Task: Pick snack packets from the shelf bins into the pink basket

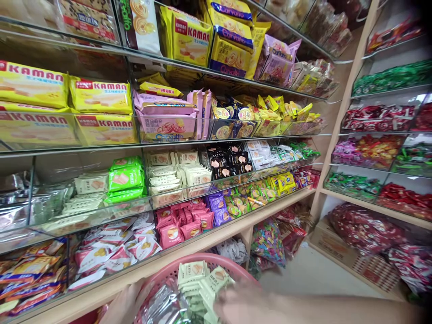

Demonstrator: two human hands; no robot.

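A pink plastic basket [168, 268] sits low in front of the shelves. In it lies a stack of pale green wafer packets [199, 292] next to several shiny clear-and-silver wrapped packets [165, 303]. My right hand [239, 300] reaches in from the right and is against the right side of the pale green stack; motion blurs its fingers, so its grip is unclear. Along the basket's left side, my left hand [124, 299] is close to the rim, also smeared, with its fingers not distinguishable.
Glass-fronted shelves hold matching pale green packets [165, 180], bright green packets [126, 177], pink packets [172, 231] and yellow wafer packs [101, 96]. A wooden shelf edge [216, 245] runs behind the basket. Bagged sweets [268, 243] and a cardboard box [351, 256] stand low on the right.
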